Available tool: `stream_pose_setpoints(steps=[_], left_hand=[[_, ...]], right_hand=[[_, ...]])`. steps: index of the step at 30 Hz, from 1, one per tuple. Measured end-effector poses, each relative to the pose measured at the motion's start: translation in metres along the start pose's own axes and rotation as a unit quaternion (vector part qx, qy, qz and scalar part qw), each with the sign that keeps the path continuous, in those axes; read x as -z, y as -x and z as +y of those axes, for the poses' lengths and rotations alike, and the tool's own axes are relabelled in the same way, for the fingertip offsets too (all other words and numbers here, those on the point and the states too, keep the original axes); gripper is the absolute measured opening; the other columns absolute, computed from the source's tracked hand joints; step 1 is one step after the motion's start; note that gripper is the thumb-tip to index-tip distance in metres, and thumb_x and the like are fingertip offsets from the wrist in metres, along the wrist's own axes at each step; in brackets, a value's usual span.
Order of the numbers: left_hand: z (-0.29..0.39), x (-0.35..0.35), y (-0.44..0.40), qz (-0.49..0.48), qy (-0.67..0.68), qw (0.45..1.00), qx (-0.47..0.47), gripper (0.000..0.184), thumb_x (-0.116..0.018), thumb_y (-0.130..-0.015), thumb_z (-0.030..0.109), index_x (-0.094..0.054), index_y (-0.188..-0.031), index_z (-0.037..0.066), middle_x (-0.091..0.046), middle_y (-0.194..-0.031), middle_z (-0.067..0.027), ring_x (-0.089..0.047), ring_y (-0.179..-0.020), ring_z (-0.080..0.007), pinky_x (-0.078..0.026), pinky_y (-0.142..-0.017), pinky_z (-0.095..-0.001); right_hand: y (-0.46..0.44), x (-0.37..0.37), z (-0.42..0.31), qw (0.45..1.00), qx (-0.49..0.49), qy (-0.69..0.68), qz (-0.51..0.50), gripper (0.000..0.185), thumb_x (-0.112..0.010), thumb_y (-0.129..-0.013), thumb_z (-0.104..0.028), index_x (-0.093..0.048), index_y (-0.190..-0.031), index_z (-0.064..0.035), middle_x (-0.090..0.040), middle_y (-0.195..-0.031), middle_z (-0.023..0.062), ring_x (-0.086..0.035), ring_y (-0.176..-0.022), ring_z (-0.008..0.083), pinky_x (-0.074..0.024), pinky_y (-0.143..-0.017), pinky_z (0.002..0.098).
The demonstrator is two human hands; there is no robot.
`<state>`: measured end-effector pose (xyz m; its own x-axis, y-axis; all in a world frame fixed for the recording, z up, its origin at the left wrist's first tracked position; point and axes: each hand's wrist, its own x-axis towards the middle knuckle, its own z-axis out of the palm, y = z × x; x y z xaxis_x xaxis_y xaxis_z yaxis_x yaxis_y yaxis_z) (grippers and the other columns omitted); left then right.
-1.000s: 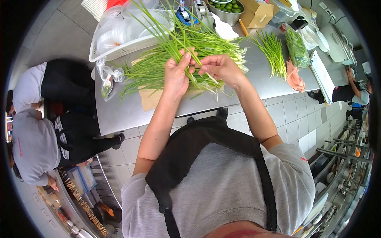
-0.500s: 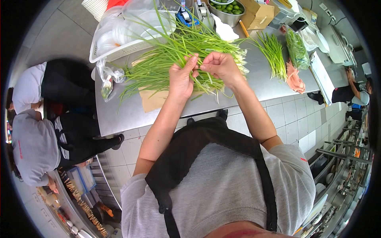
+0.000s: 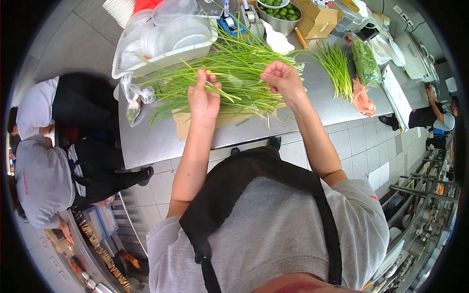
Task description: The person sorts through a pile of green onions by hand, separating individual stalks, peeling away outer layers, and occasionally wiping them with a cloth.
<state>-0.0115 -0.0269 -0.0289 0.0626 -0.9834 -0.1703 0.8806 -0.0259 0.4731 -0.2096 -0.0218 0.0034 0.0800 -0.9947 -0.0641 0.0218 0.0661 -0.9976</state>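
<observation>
Green stalks (image 3: 225,93) lie loosely grasped in the left hand (image 3: 204,100); the right hand (image 3: 285,83) curls, its contents unclear.

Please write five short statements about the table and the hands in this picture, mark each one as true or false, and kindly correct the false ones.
1. The two hands touch each other. False: the left hand and the right hand are apart.
2. The large pile of green stalks lies between the white basket and the smaller bunch. True.
3. The round green fruits lie in the white basket. False: the round green fruits are in the metal bowl.
4. A pink cloth lies near the smaller bunch. True.
5. The clipboard lies left of the large pile. False: the clipboard lies to its right.
</observation>
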Motion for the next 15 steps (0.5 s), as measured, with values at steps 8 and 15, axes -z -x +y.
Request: stream_pose_setpoints(steps=[8, 15], left_hand=[[0.004, 0.002, -0.003, -0.019, 0.000, 1.000, 0.011, 0.023, -0.053, -0.084, 0.015, -0.051, -0.104, 0.004, -0.051, -0.075, -0.0009, -0.050, -0.070, -0.0120, -0.044, -0.058, -0.0267], [-0.011, -0.003, 0.004, -0.085, -0.038, 0.995, 0.041, 0.023, -0.055, -0.082, 0.016, -0.052, -0.103, 0.005, -0.056, -0.082, -0.0026, -0.054, -0.076, -0.0124, -0.046, -0.061, -0.0261]], right_hand=[[0.003, 0.000, 0.009, 0.998, -0.023, 0.053, -0.023, 0.010, -0.063, -0.073, -0.005, -0.053, -0.070, -0.0067, -0.052, -0.060, -0.0042, -0.040, -0.045, 0.0017, -0.0320, -0.041, 0.0160], [0.012, -0.016, 0.015, 0.994, 0.014, 0.101, -0.047, 0.005, -0.062, -0.075, -0.006, -0.057, -0.075, -0.0043, -0.055, -0.065, -0.0034, -0.046, -0.053, 0.0019, -0.0349, -0.045, 0.0164]])
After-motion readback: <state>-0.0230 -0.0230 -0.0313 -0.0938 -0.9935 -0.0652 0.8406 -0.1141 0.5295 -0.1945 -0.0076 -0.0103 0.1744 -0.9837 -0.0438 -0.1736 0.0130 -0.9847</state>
